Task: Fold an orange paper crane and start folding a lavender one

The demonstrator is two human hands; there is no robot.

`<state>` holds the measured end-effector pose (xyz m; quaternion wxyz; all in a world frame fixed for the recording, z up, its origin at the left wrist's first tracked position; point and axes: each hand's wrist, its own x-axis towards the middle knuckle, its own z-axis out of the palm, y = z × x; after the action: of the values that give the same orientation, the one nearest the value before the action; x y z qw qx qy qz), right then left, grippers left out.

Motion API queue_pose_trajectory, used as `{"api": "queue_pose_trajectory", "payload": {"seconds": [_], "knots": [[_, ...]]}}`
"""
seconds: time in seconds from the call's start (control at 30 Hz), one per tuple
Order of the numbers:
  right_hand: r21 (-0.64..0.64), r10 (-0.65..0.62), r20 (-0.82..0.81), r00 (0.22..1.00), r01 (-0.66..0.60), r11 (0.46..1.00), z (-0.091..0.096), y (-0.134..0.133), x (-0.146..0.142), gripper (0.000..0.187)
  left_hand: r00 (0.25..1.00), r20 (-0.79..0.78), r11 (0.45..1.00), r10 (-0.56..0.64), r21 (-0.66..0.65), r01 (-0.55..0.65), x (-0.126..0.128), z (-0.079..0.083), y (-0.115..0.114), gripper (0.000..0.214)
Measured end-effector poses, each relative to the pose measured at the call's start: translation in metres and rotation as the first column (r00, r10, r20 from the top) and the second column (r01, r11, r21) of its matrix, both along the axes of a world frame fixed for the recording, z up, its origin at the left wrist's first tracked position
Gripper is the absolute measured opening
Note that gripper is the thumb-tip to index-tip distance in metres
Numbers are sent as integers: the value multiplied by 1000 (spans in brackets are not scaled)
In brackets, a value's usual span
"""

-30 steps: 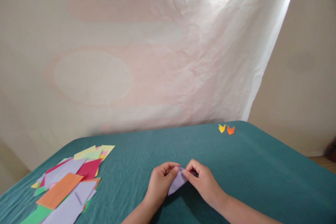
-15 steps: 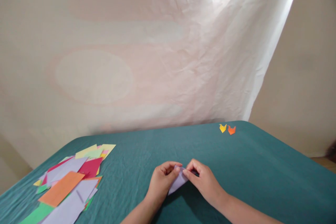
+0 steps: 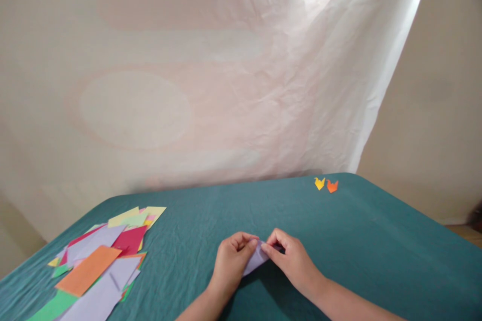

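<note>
A folded piece of lilac paper (image 3: 256, 259) is held between my two hands near the front middle of the table. My left hand (image 3: 234, 261) pinches its left upper edge between thumb and fingers. On the other side, my right hand (image 3: 288, 256) grips the upper right part with thumb and forefinger. The paper's lower corner hangs just above the cloth, or touches it; I cannot tell which. My fingers hide part of the folds.
The table wears a dark green cloth (image 3: 211, 220). At left lies a loose heap of coloured paper sheets (image 3: 88, 271). Far right, a yellow folded paper bird (image 3: 320, 184) sits beside an orange one (image 3: 332, 187). A pale sheet (image 3: 226, 85) hangs behind the table.
My fingertips have shifted very slightly on the lilac paper, and its lower corner has risen a little. Everything else stays where it was.
</note>
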<state>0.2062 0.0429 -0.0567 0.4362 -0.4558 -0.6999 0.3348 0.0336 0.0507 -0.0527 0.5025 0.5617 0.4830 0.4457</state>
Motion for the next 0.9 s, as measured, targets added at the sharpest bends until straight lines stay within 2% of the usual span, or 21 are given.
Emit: {"api": "queue_pose_trajectory", "payload": {"seconds": [0.33, 0.43, 0.53, 0.67, 0.8, 0.9], "knots": [[-25, 28, 9, 1000, -28, 999, 1, 1, 1, 15, 987, -144, 997, 64, 45, -58, -7, -1, 5, 31], [-4, 68, 17, 998, -68, 998, 4, -1, -1, 8, 967, -252, 997, 30, 71, -13, -8, 0, 4, 29], [-3, 74, 139, 988, -74, 997, 5, -3, -3, 13, 931, -365, 995, -22, 82, 56, -7, 4, 2, 26], [-4, 59, 253, 966, -60, 998, 4, -4, -6, 16, 839, -535, 975, -97, 118, 188, -9, 15, -2, 17], [74, 31, 358, 933, -62, 995, -1, -3, -9, 14, 681, -731, 945, -44, 190, 265, -10, 19, -1, 14], [137, -29, 401, 916, -29, 990, -2, -7, -9, 7, 606, -795, 928, -21, 209, 307, -10, 15, 2, 11]]}}
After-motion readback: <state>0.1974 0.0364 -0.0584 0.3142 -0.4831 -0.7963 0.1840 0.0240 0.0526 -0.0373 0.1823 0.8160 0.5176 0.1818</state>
